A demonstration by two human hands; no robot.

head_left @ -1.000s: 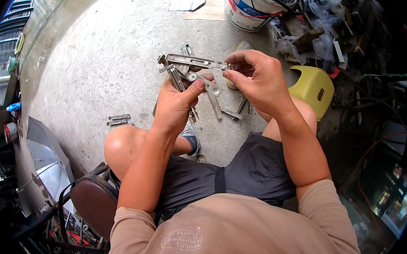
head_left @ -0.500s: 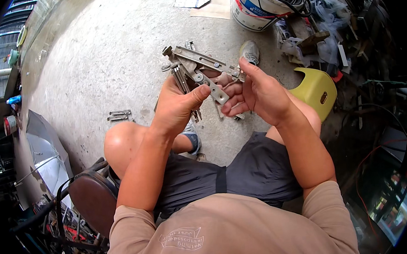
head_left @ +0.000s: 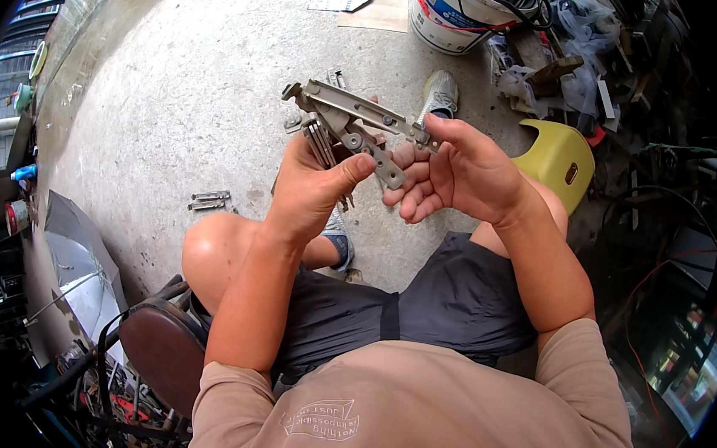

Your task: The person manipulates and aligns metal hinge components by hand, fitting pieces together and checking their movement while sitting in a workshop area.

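Observation:
In my left hand (head_left: 304, 186) is a bundle of grey metal window friction hinges, fingers wrapped round it and thumb pressed across the near plates. The uppermost friction hinge (head_left: 356, 103) is partly unfolded, its slotted bar slanting down to the right and a riveted flat arm (head_left: 374, 156) angled below. At the bar's right end is my right hand (head_left: 477, 167), its thumb against the tip and its fingers loosely curled underneath. The grip behind the bar is partly hidden. Several narrow folded plates (head_left: 319, 142) stand beside my left thumb.
More metal hinges (head_left: 209, 200) lie on the concrete floor left of my knees. A yellow plastic stool (head_left: 559, 159) stands at right, near a white bucket (head_left: 443, 24) of black cables and piled scrap (head_left: 554, 74). A brown round seat (head_left: 162, 350) and silver umbrella (head_left: 85, 265) are at left.
My right hand has shifted slightly down and right, its fingers curling closer beneath the bar. The unfolded hinge has tilted a little, and its riveted arm sits slightly lower.

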